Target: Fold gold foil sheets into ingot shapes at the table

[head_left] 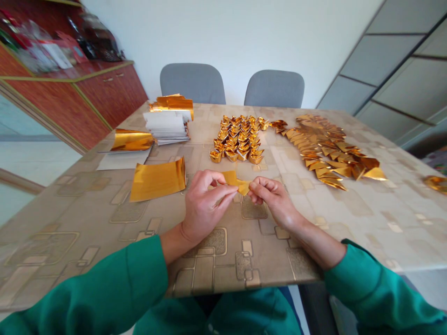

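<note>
My left hand (pixel 204 204) and my right hand (pixel 272 197) meet above the table's near middle, both pinched shut on one small folded piece of gold foil paper (pixel 236 180). The left fingers grip its left part, the right fingers its right tip. A flat gold sheet (pixel 158 179) lies just left of my left hand. Beyond the hands, several finished gold ingot shapes (pixel 239 139) stand in rows. To their right spreads a pile of folded gold triangles (pixel 328 149). Green sleeves cover both forearms.
A stack of white-backed foil sheets (pixel 167 123) and a curled gold sheet (pixel 132 140) lie at the far left of the patterned table (pixel 349 218). Two grey chairs (pixel 274 88) stand behind it. A red cabinet (pixel 104 93) is at left, and a gold scrap (pixel 436 182) at the right edge.
</note>
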Tool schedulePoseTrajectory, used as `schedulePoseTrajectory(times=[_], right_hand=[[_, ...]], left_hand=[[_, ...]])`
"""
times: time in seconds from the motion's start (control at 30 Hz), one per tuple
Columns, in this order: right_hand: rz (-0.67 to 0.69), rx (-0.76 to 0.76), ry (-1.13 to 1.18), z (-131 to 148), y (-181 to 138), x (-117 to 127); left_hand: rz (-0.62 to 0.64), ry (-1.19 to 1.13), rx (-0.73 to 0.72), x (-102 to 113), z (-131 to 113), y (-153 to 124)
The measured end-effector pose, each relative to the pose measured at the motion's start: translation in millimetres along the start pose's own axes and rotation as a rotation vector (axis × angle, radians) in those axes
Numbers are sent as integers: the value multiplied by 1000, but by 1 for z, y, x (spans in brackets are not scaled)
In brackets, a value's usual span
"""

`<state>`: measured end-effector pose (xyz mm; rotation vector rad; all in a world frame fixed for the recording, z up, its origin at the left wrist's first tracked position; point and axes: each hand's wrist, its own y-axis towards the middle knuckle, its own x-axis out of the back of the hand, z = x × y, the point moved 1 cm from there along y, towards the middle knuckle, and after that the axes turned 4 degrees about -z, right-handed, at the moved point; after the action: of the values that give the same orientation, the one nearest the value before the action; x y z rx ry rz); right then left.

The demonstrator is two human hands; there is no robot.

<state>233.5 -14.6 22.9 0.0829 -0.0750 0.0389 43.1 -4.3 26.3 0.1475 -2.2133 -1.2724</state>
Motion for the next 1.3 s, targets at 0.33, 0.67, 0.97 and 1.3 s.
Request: schedulePoseTrajectory(times=[0.33,0.67,0.97,1.3], right_hand=[[-71,249,-198,-6,2,3],[73,917,-768,5,-3,1],[152,1099,-939,17,-5,16],[244,1040,-911,14,0,17]], left_hand=[[-105,-678,882,-10,0,4],[-6,-1252,1585,-14,-7,-7],[73,-1287,1631,-15,-8,-8],[98,-1185,1558,-12,-9,-7]])
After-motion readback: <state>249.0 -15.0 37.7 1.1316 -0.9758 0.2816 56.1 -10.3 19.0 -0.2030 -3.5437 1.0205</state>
